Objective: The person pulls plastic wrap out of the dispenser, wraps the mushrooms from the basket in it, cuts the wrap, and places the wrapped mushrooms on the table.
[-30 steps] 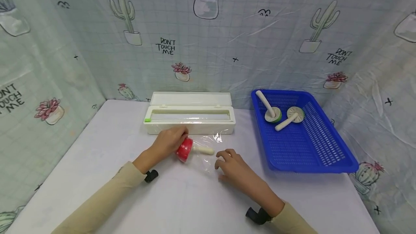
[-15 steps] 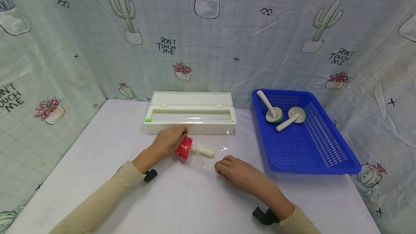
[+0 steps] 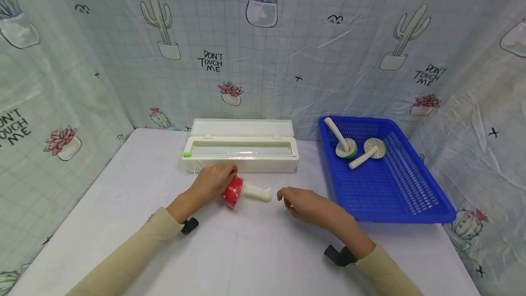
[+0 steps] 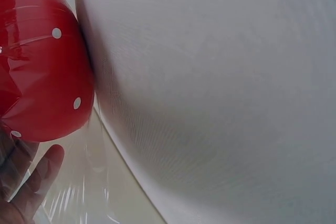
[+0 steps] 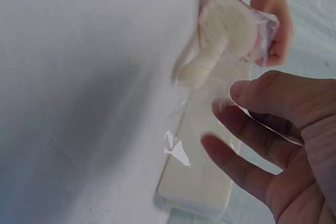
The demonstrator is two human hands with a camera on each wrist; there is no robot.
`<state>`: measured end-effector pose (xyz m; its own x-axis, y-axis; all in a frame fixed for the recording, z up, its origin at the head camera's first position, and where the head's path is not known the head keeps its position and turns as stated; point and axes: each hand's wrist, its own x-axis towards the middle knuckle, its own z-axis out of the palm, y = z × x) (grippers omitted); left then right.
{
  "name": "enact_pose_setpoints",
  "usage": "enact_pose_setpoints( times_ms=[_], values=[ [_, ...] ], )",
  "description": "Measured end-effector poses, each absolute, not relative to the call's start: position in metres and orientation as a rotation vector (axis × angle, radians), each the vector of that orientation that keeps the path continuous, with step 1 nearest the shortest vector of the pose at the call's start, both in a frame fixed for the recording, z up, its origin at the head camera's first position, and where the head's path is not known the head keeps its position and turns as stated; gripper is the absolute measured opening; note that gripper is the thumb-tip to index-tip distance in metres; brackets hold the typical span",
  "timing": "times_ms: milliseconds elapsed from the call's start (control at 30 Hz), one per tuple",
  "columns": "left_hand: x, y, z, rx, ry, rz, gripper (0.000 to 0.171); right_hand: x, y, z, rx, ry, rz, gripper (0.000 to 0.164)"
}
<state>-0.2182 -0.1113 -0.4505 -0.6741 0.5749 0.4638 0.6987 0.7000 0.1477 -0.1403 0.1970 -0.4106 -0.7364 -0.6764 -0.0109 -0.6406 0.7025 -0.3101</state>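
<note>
A toy mushroom with a white-dotted red cap (image 4: 50, 72) lies on its side on the table, its cream stem (image 3: 256, 194) pointing right. Clear cling film (image 5: 178, 153) is wrapped round it and glints beside the stem. My left hand (image 3: 214, 181) grips the film bunched behind the cap; its fingertips are partly hidden there in the head view. Just past the stem's end, my right hand (image 3: 314, 207) pinches the film's edge between thumb and forefinger, the other fingers (image 5: 239, 166) spread loosely. Behind the mushroom stands a white film dispenser (image 3: 240, 165), lid up.
On the right stands a blue plastic basket (image 3: 382, 216) holding two mushrooms, one with a green-edged cap (image 3: 346, 148) and the other (image 3: 375, 148) lying beside it. A printed cloth (image 3: 263, 67) hangs behind the white table (image 3: 230, 250).
My right hand first closed in on the film's edge, then moved up and slightly right. The film that spread right of the stem has drawn in. My left hand has stayed at the cap.
</note>
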Motion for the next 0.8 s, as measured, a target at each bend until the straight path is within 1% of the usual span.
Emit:
enact_pose_setpoints(
  times_ms=[133,333,433,533,633,800],
  values=[
    [-0.218,-0.112,-0.449,-0.976,-2.521,-0.438,0.016,-0.131,0.203,-0.409,-1.078,2.808,-0.508,0.027],
    [-0.220,-0.111,-0.449,-0.954,-2.547,-0.459,0.012,-0.127,0.201,-0.410,-1.215,2.926,-0.475,0.011],
    [-0.218,-0.112,-0.449,-0.941,-2.594,-0.571,0.010,-0.130,0.194,-0.407,-1.156,3.026,-0.550,0.007],
    [-0.217,-0.115,-0.448,-0.891,-2.621,-0.759,0.011,-0.140,0.183,-0.403,-1.001,3.136,-0.682,0.006],
    [-0.218,-0.117,-0.448,-0.847,-2.612,-0.898,0.011,-0.156,0.170,-0.404,-0.748,3.103,-0.982,0.006],
    [-0.221,-0.116,-0.451,-0.825,-2.613,-0.951,0.009,-0.183,0.146,-0.419,-0.286,2.565,-1.728,0.013]
  ],
)
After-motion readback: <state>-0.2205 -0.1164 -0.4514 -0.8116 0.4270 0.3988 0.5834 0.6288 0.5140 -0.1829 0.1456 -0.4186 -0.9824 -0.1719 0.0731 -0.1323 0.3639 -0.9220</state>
